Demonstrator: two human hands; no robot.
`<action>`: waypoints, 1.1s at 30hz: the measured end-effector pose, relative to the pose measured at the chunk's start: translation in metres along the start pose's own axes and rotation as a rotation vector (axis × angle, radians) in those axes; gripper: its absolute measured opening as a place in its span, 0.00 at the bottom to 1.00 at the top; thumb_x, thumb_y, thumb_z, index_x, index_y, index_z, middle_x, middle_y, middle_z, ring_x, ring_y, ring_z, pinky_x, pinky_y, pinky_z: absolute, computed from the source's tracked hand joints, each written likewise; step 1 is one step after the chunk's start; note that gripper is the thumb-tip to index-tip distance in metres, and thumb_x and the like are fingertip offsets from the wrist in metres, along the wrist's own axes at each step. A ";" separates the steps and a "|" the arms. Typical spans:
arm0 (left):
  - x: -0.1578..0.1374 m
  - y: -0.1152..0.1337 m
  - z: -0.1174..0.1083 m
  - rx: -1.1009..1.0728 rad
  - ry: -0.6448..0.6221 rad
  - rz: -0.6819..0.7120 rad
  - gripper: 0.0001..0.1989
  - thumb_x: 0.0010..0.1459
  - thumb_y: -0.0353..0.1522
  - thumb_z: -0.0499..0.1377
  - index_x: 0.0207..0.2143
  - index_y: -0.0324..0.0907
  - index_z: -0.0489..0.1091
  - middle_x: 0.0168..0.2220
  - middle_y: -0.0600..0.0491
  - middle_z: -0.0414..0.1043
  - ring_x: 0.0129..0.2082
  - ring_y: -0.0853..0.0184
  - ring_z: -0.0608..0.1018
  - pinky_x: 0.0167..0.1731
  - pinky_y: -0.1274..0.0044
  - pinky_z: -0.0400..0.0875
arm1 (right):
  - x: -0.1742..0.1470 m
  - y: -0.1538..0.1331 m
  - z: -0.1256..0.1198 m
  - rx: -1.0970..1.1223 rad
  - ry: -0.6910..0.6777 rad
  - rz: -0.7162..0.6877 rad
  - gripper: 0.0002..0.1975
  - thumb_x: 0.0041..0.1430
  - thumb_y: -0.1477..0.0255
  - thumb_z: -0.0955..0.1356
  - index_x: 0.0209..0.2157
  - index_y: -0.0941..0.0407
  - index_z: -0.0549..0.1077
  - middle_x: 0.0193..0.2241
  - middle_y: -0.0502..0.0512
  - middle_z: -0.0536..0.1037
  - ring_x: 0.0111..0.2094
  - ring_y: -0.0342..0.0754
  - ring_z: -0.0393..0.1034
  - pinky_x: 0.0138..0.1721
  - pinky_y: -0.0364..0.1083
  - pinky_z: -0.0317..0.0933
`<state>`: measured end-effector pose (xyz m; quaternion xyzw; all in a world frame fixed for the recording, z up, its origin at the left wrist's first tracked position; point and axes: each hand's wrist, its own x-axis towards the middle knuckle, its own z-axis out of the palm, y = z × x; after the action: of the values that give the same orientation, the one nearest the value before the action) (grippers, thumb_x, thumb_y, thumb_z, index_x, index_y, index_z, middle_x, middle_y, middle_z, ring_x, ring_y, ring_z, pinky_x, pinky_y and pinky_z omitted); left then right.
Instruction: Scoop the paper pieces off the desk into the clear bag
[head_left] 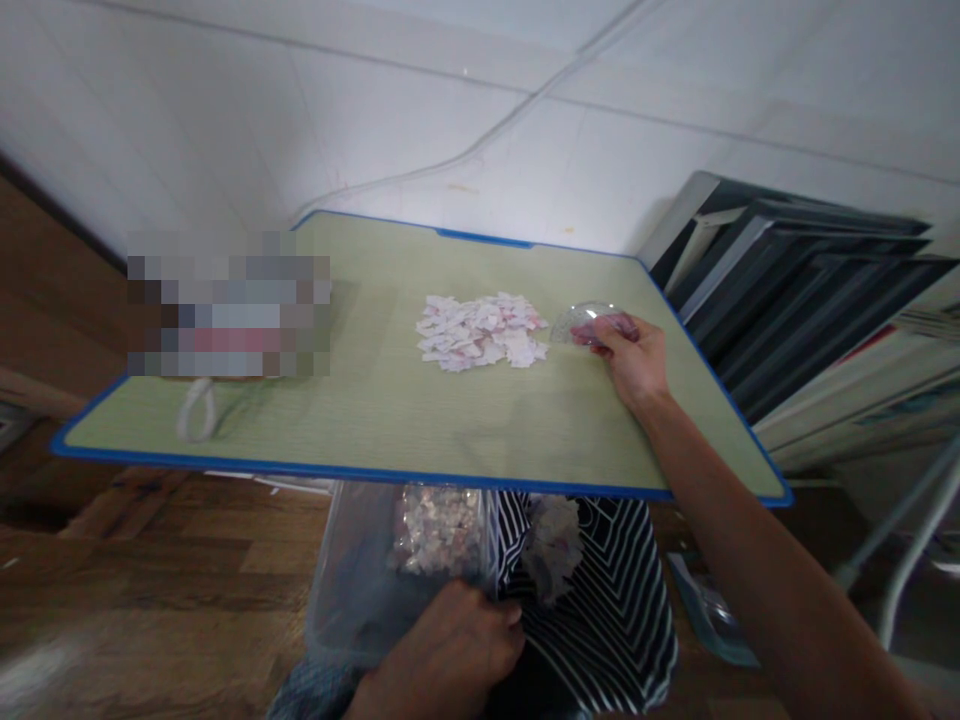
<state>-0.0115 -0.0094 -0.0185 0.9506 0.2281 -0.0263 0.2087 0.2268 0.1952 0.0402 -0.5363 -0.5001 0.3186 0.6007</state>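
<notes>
On the pale green tabletop [360, 400] lies a flat heap of small torn white paper pieces [480, 330], some tinged pink. Just right of the heap, my right hand [634, 355] is closed on a clear, half-round plastic piece [581, 318] at the tabletop; fingers show pinkish through it. Below the near edge, my left hand [450, 650] is curled closed at the side of a translucent plastic bin [330, 590], by a black-and-white striped cloth [622, 590]. What it grips, if anything, is hidden. More paper pieces [555, 550] lie on the cloth.
In the bin is a clear bag of small pale pieces [439, 525]. A blurred-out object [232, 320] with a white loop [197, 410] stands on the left of the table. Dark flat panels [795, 280] lean at right. A cable [495, 130] runs along the wall.
</notes>
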 end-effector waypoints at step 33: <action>-0.002 0.001 0.005 -0.002 0.068 0.007 0.08 0.52 0.19 0.57 0.29 0.38 0.71 0.31 0.53 0.74 0.26 0.64 0.76 0.22 0.74 0.64 | 0.017 0.009 0.001 0.023 0.009 -0.038 0.13 0.46 0.61 0.73 0.26 0.55 0.72 0.25 0.51 0.79 0.27 0.44 0.74 0.29 0.44 0.66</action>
<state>-0.0126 -0.0133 -0.0224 0.9516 0.2317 0.0068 0.2018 0.2324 0.2133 0.0356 -0.5213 -0.5036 0.3105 0.6150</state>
